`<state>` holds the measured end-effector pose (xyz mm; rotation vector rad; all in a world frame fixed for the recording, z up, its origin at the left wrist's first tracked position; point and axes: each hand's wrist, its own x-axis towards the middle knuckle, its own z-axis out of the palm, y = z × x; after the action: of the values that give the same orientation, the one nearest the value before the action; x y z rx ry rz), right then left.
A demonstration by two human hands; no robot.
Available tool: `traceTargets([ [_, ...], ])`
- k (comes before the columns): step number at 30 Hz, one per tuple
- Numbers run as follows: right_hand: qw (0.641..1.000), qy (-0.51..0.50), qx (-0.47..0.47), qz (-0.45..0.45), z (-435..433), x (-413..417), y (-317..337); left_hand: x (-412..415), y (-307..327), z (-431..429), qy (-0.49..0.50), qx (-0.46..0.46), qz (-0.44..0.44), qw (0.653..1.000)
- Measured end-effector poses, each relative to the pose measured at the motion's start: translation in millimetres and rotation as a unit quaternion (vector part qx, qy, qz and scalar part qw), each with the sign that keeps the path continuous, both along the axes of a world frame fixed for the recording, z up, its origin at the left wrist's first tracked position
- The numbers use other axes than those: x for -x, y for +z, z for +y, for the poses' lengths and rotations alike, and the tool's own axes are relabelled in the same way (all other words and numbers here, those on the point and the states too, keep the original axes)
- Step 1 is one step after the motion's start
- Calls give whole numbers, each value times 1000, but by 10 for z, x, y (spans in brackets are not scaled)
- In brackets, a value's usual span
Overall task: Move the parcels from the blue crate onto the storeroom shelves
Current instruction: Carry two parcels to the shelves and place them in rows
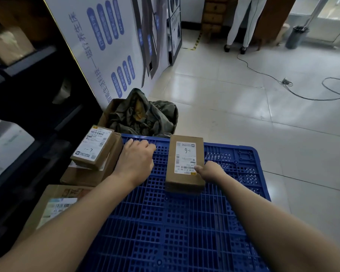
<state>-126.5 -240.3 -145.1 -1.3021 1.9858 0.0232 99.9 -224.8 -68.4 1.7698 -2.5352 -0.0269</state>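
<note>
A cardboard parcel [185,163] with a white label marked "9-1" lies on the blue crate [185,222], a slatted plastic surface. My right hand [210,171] grips the parcel's near right edge, thumb on the label. My left hand [135,158] hovers with loosely curled fingers over the crate's far left edge, beside the parcel and holding nothing. Left of the crate, a small parcel marked "1-7" [92,146] sits on top of a larger brown box [98,173]. A third labelled box [53,207] lies nearer to me.
Dark storeroom shelves [28,91] with pale packages stand at the left. An open carton with crumpled olive wrapping [141,114] sits behind the crate. A printed banner [114,46] leans against the shelves. A cable [283,81] snakes over the tiled floor; a person's legs [241,26] stand far back.
</note>
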Motion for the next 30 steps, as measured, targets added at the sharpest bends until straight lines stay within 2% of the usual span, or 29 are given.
traceTargets([
  [4,998,-36,10,-58,-121,-76,-104,-117,-71,20,14,6,0,1000],
  [11,996,-67,50,-44,-134,-540,-113,-255,-58,31,27,13,14,999],
  [19,980,-139,-28,-143,-252,-742,-226,-452,-120,-8,33,10,28,999],
  [25,996,-69,39,-33,-331,-985,-187,-510,-285,-12,42,-14,23,999],
  [30,998,-60,24,-4,-397,-1147,-208,-636,-297,-15,44,-21,29,998],
])
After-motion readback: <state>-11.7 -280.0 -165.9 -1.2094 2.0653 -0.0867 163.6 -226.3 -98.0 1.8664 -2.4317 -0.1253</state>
